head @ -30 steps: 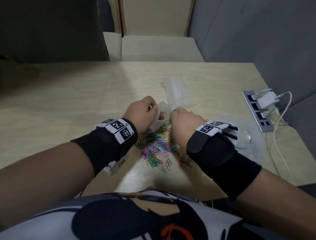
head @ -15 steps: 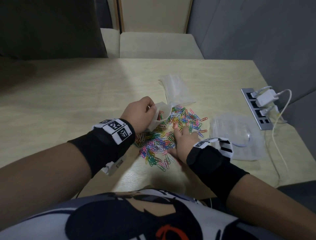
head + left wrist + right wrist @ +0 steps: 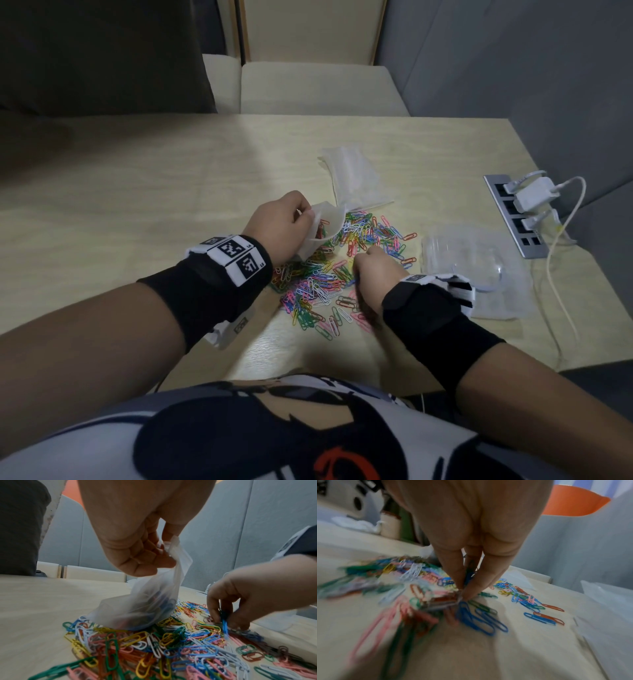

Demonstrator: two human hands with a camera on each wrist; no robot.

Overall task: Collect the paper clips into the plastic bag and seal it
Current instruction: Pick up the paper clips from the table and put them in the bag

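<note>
Hands: left (image 3: 279,226) gripping one plastic bag (image 3: 145,607), right (image 3: 373,274) pinching paper clips (image 3: 223,623).

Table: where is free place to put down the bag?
Bare table lies left of the left hand, and beyond the spare bags. Crowded: clips between the hands; wrappers and power strip at right.

Paper clips (image 3: 337,270) in a jumble of green, blue, pink, yellow, orange-red and white, scattered over a pale wood-grain table (image 3: 137,192). Plastic bag (image 3: 142,607) frosted, translucent white, with dark blue and red showing dimly through its wall. Wrist straps (image 3: 212,291) black, topped by white blocks printed with black square-code patterns; power strip (image 3: 513,216) silver-grey with a white charger (image 3: 534,198) and white cable (image 3: 561,260); shirt (image 3: 274,431) white with a black and orange-red print.
</note>
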